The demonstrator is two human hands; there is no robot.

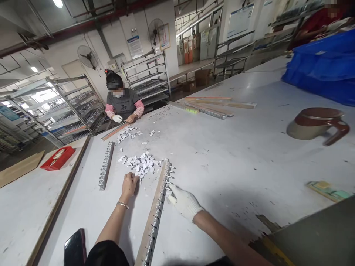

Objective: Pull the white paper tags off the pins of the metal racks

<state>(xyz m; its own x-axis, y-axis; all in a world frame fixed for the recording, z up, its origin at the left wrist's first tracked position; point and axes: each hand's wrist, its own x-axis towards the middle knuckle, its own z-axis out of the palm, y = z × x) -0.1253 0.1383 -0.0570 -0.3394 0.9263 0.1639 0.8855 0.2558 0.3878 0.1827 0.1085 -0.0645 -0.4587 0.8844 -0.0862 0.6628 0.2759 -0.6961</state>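
Note:
My bare left hand (130,184), a bracelet on its wrist, reaches to the near edge of a loose pile of small white pieces (144,162). Its fingers are bent together at the pile; what is between them is too small to make out. A white knitted glove covers my right hand (184,201), whose thumb and fingertips close on a small white piece beside a long wooden strip (151,227). Metallic material and a row of small pegs run along this strip. Near its far end, several pegs bear silvery pieces pointing right.
A similar strip (107,166) lies left of the pile, a phone (75,248) at the near left. Across the table a co-worker (123,101) handles small parts. A brown mug (317,123), blue cloth (323,68) and more strips (210,109) lie farther off.

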